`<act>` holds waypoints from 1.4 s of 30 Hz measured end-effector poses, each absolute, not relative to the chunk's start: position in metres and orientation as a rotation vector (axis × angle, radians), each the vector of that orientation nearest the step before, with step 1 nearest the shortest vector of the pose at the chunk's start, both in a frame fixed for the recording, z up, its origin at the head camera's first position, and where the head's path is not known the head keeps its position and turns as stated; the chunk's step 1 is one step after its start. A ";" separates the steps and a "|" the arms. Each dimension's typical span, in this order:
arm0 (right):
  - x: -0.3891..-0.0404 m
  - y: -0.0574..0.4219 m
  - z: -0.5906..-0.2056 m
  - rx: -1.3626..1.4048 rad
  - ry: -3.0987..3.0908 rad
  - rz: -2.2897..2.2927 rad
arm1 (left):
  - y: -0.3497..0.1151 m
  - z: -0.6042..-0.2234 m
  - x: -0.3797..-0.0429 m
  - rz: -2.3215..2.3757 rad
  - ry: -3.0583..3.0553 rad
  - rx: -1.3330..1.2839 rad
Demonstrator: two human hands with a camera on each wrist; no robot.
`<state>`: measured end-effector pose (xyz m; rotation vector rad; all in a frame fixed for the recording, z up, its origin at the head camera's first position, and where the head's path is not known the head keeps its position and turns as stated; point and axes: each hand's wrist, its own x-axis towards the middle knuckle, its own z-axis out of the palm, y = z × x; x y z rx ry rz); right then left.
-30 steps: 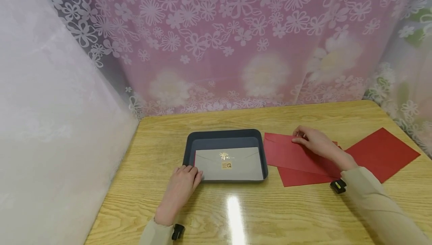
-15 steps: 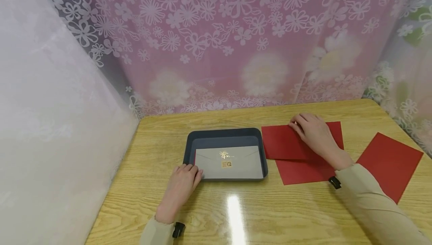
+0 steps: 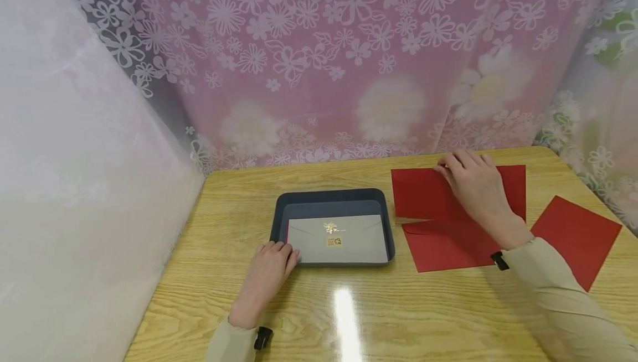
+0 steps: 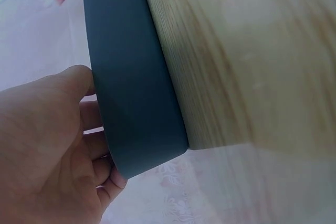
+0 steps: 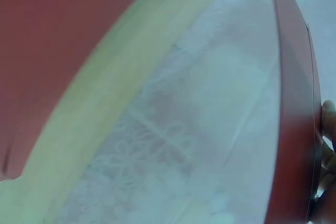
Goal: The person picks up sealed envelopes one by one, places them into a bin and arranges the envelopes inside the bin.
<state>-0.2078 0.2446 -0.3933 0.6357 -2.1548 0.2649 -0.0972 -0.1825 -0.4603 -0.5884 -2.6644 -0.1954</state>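
Observation:
My right hand [image 3: 473, 187] pinches the top edge of a red envelope [image 3: 418, 193], which is raised and tilted. Beneath it another red envelope [image 3: 448, 246] lies on the table. The right wrist view shows the held envelope [image 5: 296, 108] edge-on at the right, with fingertips behind it. My left hand [image 3: 267, 273] grips the front left corner of a dark blue-grey tray [image 3: 331, 196]. In the left wrist view its curled fingers [image 4: 97, 145] reach over the rim of the tray [image 4: 128, 77]. A light grey envelope [image 3: 309, 246] with gold print lies in the tray, a red edge showing at its left.
A separate red sheet or envelope [image 3: 578, 240] lies to the right, partly behind the right sleeve. The wooden table [image 3: 399, 317] ends at a pink floral curtain [image 3: 319, 102] at the back. A whitish curtain [image 3: 99, 185] hangs along the left side.
My right hand has lifted the upper red envelope and carried it back, uncovering more of the one below. The red piece at far right has turned and shifted. The left hand stays put.

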 end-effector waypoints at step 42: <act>-0.190 0.079 -0.424 1.023 -2.401 0.792 | -0.190 -0.460 -0.093 -0.183 -2.659 -0.629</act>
